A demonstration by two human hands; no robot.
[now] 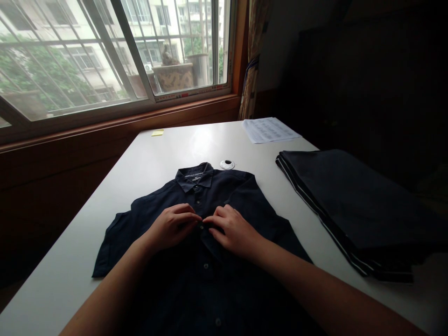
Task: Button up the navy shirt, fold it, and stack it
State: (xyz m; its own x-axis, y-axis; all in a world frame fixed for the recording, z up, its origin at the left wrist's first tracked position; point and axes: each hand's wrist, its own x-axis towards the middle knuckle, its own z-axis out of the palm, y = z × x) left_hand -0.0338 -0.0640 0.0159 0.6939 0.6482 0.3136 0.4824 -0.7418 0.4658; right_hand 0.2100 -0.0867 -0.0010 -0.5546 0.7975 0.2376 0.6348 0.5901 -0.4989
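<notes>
A dark navy short-sleeved shirt [241,191] lies front up on the white table, its collar [194,177] pointing away from me. Light buttons run down the middle of its front. My left hand [174,225] pinches the shirt's front edge with curled fingers, just left of a button [201,227]. From the other side, my right hand [231,228] has its bent fingers on the fabric beside the same button. The fingertips of both hands nearly meet there. A lower button [206,266] shows below my hands. The shirt's bottom part fades into shadow.
On the white table [122,186], a pile of dark folded cloth [350,196] with pale edge stripes lies at the right. Printed papers [271,129] rest at the far right corner, and a yellow note [157,132] at the far left. A round grommet [227,164] sits beyond the collar.
</notes>
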